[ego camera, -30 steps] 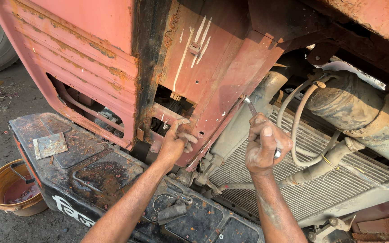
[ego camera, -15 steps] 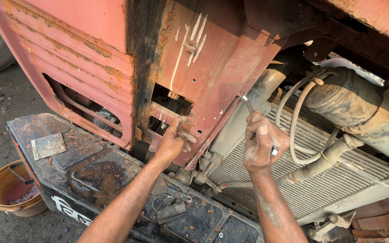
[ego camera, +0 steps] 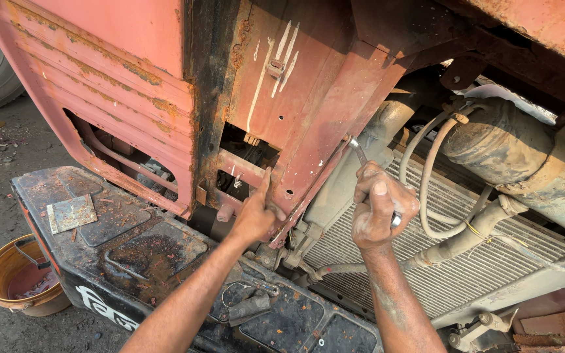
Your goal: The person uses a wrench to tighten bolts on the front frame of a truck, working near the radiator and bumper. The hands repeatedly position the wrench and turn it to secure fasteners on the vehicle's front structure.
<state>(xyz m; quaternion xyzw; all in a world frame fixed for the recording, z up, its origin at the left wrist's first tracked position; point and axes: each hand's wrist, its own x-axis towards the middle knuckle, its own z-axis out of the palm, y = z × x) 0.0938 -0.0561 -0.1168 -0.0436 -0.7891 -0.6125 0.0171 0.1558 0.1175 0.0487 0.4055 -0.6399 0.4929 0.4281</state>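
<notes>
The right hand [ego camera: 380, 209] has its grip closed around a slim metal wrench [ego camera: 361, 155], whose far end reaches up to the lower edge of the rusty red panel [ego camera: 308, 117], where the panel meets the vehicle's frame. The left hand [ego camera: 256, 212] presses against the same panel lower down, fingers curled over a rusted bracket [ego camera: 240, 168], its grip narrow and holding the metal rather than a tool. Whether the wrench head sits squarely on a fastener cannot be told; that spot is too small and shadowed. If it sits only partly on, a hard pull could make it slip, and the right knuckles would likely strike the thin fins of the radiator [ego camera: 452, 261] just beneath, or the hoses [ego camera: 426, 163] beside the wrist. The rust is heavy, so a fastener may round off or shear instead of turning. The panel's torn, flaking edges lie touching the left fingers, and a sudden shift could cut them. A bucket [ego camera: 14, 281] stands well apart on the ground.
</notes>
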